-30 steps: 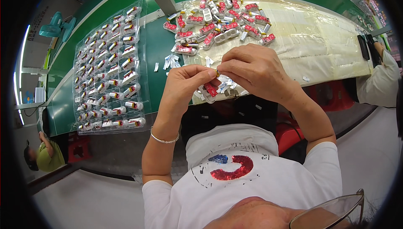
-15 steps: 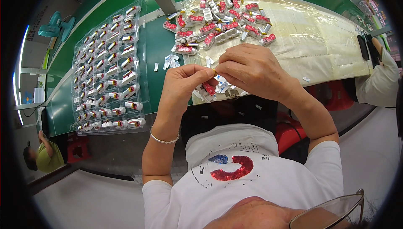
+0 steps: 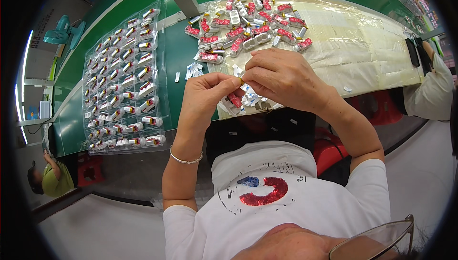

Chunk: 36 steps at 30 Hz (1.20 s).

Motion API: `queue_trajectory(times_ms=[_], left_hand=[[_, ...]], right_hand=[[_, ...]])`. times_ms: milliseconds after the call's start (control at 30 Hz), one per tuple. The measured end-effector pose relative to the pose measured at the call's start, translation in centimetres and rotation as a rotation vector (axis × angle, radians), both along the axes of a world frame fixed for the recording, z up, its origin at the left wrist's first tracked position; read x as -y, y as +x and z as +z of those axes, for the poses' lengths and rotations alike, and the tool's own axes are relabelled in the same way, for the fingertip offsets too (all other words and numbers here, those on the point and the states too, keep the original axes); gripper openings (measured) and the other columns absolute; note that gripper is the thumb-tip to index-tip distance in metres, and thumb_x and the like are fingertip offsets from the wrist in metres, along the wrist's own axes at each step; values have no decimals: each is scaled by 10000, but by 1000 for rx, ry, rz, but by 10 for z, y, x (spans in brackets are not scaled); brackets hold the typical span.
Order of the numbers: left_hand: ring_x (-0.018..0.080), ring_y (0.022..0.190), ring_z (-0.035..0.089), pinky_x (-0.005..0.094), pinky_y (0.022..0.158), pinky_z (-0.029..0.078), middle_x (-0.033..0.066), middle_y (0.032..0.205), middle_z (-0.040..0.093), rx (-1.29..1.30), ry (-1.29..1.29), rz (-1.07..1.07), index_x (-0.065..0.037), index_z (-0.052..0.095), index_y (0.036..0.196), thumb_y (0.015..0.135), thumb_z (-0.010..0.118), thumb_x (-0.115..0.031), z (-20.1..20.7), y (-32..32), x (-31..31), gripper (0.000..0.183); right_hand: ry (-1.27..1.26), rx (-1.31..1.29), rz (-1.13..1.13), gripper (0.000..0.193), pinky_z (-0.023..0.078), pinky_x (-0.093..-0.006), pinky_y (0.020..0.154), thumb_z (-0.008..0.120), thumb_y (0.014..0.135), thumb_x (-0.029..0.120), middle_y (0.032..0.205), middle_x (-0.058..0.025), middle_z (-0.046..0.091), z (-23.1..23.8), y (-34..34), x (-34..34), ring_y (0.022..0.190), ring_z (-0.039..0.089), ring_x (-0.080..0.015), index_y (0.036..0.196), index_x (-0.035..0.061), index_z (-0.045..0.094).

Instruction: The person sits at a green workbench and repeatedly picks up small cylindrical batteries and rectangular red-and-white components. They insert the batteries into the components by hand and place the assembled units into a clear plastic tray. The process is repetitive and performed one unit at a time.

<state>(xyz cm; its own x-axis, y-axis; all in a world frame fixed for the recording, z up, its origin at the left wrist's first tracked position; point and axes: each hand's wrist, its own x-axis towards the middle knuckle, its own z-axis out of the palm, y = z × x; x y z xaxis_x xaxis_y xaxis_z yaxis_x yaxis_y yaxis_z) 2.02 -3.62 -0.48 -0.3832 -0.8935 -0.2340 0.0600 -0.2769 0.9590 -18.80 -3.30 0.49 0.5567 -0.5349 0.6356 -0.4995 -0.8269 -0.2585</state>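
Lying left on the green worktable [image 3: 179,64]: clear plastic compartment tray [image 3: 162,76] filled with cells. Piled right, behind both hands: loose silver-and-red pouch cells [image 3: 248,21] on cream sheet [image 3: 362,45].

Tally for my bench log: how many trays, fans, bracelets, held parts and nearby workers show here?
Tray: 1
Fan: 1
Bracelet: 1
Held part: 1
Nearby workers: 2
Total: 6
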Motion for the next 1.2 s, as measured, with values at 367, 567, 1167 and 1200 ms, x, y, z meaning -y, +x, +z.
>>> queue_trajectory(times_ms=[367,567,1167,1200], left_hand=[[175,656,670,271,622,526,144,752,696,7,-8,19,47,701,883,851,673,-92,-2,2,0,145],[151,659,657,257,640,516,128,756,700,-7,26,-21,53,706,893,845,701,-111,1,7,3,171],[139,643,649,262,629,505,122,746,700,-21,71,-43,44,705,876,838,699,-124,-3,8,6,172],[139,642,648,263,628,505,121,746,700,-20,64,-43,44,705,874,839,698,-124,-3,8,7,171]], right_hand=[[75,103,-6,136,499,-355,641,690,736,82,784,-79,574,-5,5,3,724,602,-257,762,30,567],[-2,35,48,82,512,-343,645,681,758,81,815,-66,606,3,-2,6,739,619,-245,771,37,613],[72,17,84,138,508,-355,629,688,713,68,776,-80,558,0,-2,6,700,598,-259,747,20,563],[57,1,77,141,509,-355,631,690,712,69,775,-81,557,0,-2,7,701,597,-260,748,20,563]])
